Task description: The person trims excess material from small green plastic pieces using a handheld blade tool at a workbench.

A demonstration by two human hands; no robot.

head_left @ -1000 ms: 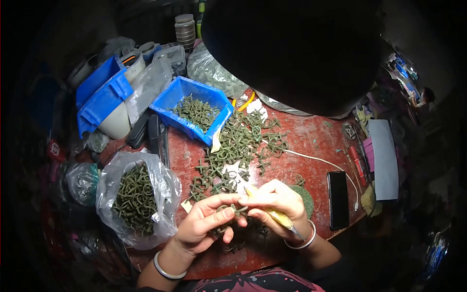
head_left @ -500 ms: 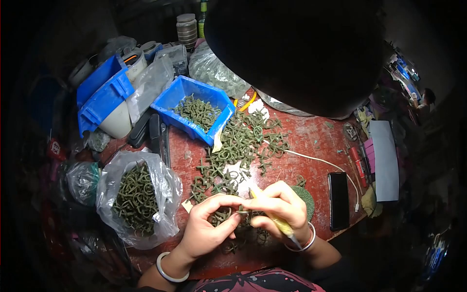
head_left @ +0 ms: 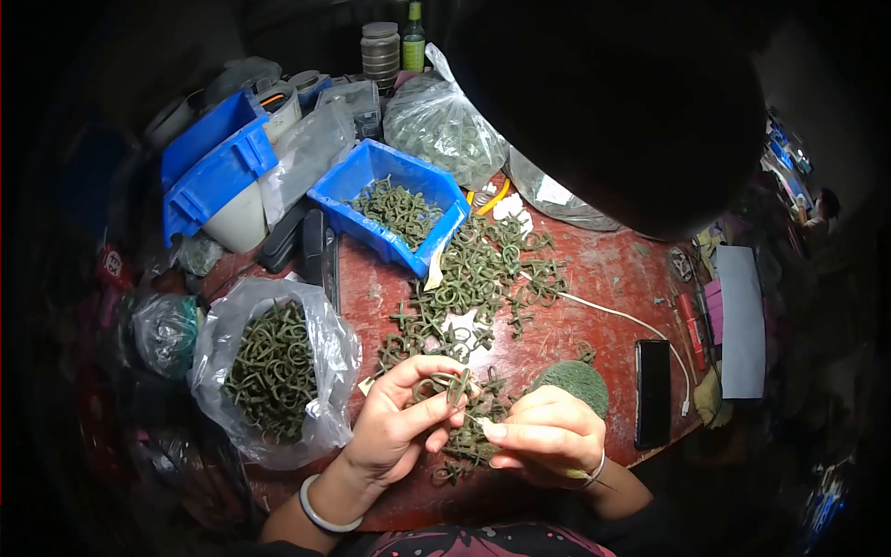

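Between its thumb and fingers, my left hand (head_left: 399, 418) pinches a green ring-shaped piece (head_left: 457, 385). My right hand (head_left: 554, 434) is closed on a thin yellow-handled tool (head_left: 484, 422), its tip pointing toward that piece. Beneath and beyond both hands, a loose pile of similar green pieces (head_left: 473, 278) spreads over the red table (head_left: 594, 251). Just behind my right hand lies a round green pad (head_left: 577, 382).
A blue bin (head_left: 376, 237) of green pieces stands behind the pile. An open plastic bag (head_left: 218, 371) of them sits at left. A phone (head_left: 652, 395) and white cable (head_left: 617, 311) lie at right. A person (head_left: 821, 209) shows at far right.
The view has shifted, so the table items appear farther right. My right hand has turned and moved slightly away from my left, and the tool now points toward the piece.
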